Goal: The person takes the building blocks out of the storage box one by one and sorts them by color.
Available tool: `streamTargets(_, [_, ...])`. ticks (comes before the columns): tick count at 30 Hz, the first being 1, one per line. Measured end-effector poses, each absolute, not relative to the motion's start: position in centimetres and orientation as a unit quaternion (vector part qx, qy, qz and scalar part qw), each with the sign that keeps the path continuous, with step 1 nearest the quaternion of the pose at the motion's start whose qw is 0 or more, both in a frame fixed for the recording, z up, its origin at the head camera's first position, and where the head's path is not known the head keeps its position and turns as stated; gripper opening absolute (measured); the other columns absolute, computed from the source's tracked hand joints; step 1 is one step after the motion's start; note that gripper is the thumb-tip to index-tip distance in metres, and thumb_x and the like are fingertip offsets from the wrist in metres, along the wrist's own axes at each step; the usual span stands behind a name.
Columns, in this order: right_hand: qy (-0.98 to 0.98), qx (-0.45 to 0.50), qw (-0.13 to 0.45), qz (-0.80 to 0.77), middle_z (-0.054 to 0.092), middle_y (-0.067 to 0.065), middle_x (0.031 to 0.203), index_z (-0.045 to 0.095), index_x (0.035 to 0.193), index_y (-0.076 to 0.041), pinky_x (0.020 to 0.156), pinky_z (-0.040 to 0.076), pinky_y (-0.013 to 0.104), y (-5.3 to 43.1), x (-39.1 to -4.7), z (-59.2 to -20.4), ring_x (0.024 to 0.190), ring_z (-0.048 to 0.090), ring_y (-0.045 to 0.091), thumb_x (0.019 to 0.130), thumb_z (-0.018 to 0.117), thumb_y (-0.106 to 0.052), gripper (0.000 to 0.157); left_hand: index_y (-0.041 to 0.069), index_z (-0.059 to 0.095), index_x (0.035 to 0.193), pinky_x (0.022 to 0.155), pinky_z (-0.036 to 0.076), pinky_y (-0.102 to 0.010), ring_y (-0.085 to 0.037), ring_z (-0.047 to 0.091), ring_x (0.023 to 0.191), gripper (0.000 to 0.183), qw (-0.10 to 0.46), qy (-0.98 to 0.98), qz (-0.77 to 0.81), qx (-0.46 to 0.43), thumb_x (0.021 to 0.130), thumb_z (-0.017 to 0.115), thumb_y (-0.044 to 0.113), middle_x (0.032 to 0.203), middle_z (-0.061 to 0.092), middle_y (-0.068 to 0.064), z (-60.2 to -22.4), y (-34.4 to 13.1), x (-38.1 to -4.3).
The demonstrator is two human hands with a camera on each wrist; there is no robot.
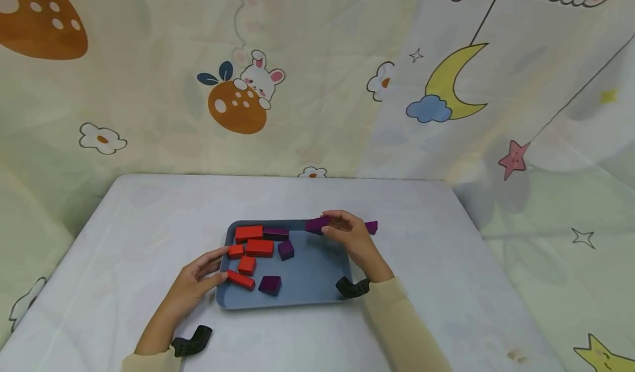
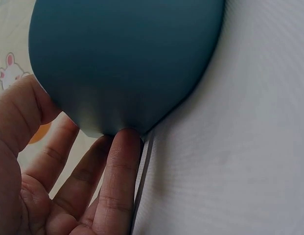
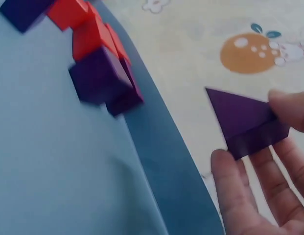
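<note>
My right hand (image 1: 349,237) pinches a purple wedge-shaped block (image 3: 247,120) between thumb and fingers, above the far right rim of the blue tray (image 1: 312,284). At the tray's left end, my left hand (image 1: 195,278) holds the rim. Its thumb and fingertips touch the tray wall (image 2: 127,63) in the left wrist view. Inside the tray, several red blocks (image 1: 259,248) cluster on the left. Beside them lie a flat purple block (image 1: 275,234), a small purple block (image 1: 285,250) and a nearer purple block (image 1: 270,285).
Another purple piece (image 1: 371,227) shows just right of my right hand, partly hidden by it. The tray rests on a table with a white cloth (image 1: 163,206). A patterned fabric backdrop (image 1: 317,85) rises behind the table. Black wrist mounts (image 1: 192,341) sit on both wrists.
</note>
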State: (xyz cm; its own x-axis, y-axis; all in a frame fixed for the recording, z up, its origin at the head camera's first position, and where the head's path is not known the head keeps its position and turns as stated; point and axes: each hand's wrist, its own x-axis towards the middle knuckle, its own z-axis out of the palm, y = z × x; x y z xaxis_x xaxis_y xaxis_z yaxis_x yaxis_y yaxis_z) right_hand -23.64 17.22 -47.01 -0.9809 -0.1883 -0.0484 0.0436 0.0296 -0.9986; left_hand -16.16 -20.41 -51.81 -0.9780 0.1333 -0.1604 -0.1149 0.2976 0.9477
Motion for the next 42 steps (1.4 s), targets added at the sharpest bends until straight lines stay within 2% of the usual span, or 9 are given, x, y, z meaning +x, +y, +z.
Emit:
streamTargets(5, [0.701,-0.059,0.061,-0.708,0.067,0.012,0.132,0.058,0.141,0.010,0.097,0.059,0.030,20.3,-23.3,-46.9,0.112,0.069,0.015,0.100,0.071,0.004,0.043,0.008,0.051,0.162,0.113,0.048,-0.056,-0.043,0.052,0.146,0.063,0.111,0.805,0.583,0.002,0.104,0.075,0.018,0.163,0.050,-0.023,-51.9,-20.3,-16.3])
streamTargets(8, [0.699,-0.067,0.043,-0.711,0.068,0.008,0.129,0.058,0.140,0.011,0.096,0.059,0.029,22.3,-23.2,-47.0,0.113,0.069,0.014,0.100,0.070,0.006,0.042,0.009,0.050,0.162,0.108,0.053,-0.041,-0.043,0.052,0.146,0.064,0.112,0.808,0.579,0.003,0.104,0.075,0.019,0.163,0.049,-0.023,-52.0,-20.4,-16.3])
streamTargets(12, [0.710,-0.065,0.016,-0.701,0.070,-0.001,0.125,0.060,0.138,0.010,0.094,0.059,0.024,25.0,-23.2,-47.2,0.114,0.068,0.011,0.101,0.070,0.005,0.039,0.008,0.050,0.162,0.095,0.050,-0.019,-0.042,0.052,0.146,0.065,0.115,0.804,0.583,0.000,0.103,0.076,0.018,0.163,0.050,-0.023,-52.2,-20.4,-16.3])
streamTargets(18, [0.731,-0.050,-0.008,-0.681,0.070,-0.007,0.125,0.054,0.145,0.012,0.096,0.057,0.023,28.8,-23.7,-47.4,0.113,0.066,0.008,0.105,0.067,0.001,0.044,0.005,0.048,0.163,0.091,0.051,-0.016,-0.046,0.051,0.146,0.066,0.116,0.802,0.585,-0.002,0.104,0.075,0.019,0.164,0.047,-0.026,-52.2,-20.5,-16.2])
streamTargets(20, [0.747,-0.045,-0.015,-0.663,0.070,-0.004,0.129,0.053,0.148,0.009,0.098,0.056,0.022,30.0,-24.0,-47.6,0.114,0.067,0.006,0.107,0.067,-0.003,0.045,0.004,0.048,0.162,0.090,0.051,-0.016,-0.047,0.051,0.146,0.065,0.114,0.802,0.586,-0.001,0.104,0.075,0.018,0.163,0.047,-0.027,-52.1,-20.5,-16.2])
streamTargets(29, [0.799,-0.032,-0.020,-0.600,0.054,0.033,0.152,0.050,0.152,0.011,0.099,0.052,0.016,33.9,-25.0,-48.0,0.113,0.065,-0.002,0.110,0.062,-0.005,0.046,0.003,0.049,0.161,0.090,0.054,-0.016,-0.046,0.052,0.144,0.065,0.107,0.797,0.595,0.002,0.103,0.076,0.015,0.160,0.050,-0.028,-52.0,-20.2,-16.1])
streamTargets(36, [0.815,-0.033,0.006,-0.578,0.053,0.037,0.152,0.051,0.150,0.014,0.098,0.051,0.013,34.6,-25.7,-49.0,0.118,0.059,0.000,0.108,0.062,0.002,0.045,0.003,0.050,0.160,0.091,0.054,-0.017,-0.037,0.057,0.141,0.064,0.105,0.795,0.598,0.001,0.102,0.076,0.014,0.158,0.053,-0.028,-52.0,-20.3,-16.0])
streamTargets(39, [0.817,-0.043,0.014,-0.575,0.053,0.037,0.151,0.052,0.149,0.015,0.098,0.050,0.013,34.6,-26.0,-49.5,0.118,0.059,0.000,0.107,0.063,0.002,0.045,0.003,0.050,0.160,0.091,0.053,-0.016,-0.044,0.052,0.144,0.064,0.105,0.795,0.597,0.003,0.102,0.076,0.014,0.160,0.051,-0.027,-52.1,-20.3,-16.0])
streamTargets(42, [0.820,-0.044,0.021,-0.571,0.054,0.036,0.151,0.052,0.149,0.014,0.099,0.049,0.012,34.5,-26.2,-49.8,0.124,0.060,0.009,0.107,0.064,0.002,0.045,0.003,0.051,0.160,0.091,0.053,-0.016,-0.044,0.053,0.144,0.064,0.105,0.797,0.595,0.001,0.102,0.076,0.015,0.160,0.051,-0.026,-52.1,-20.3,-16.1])
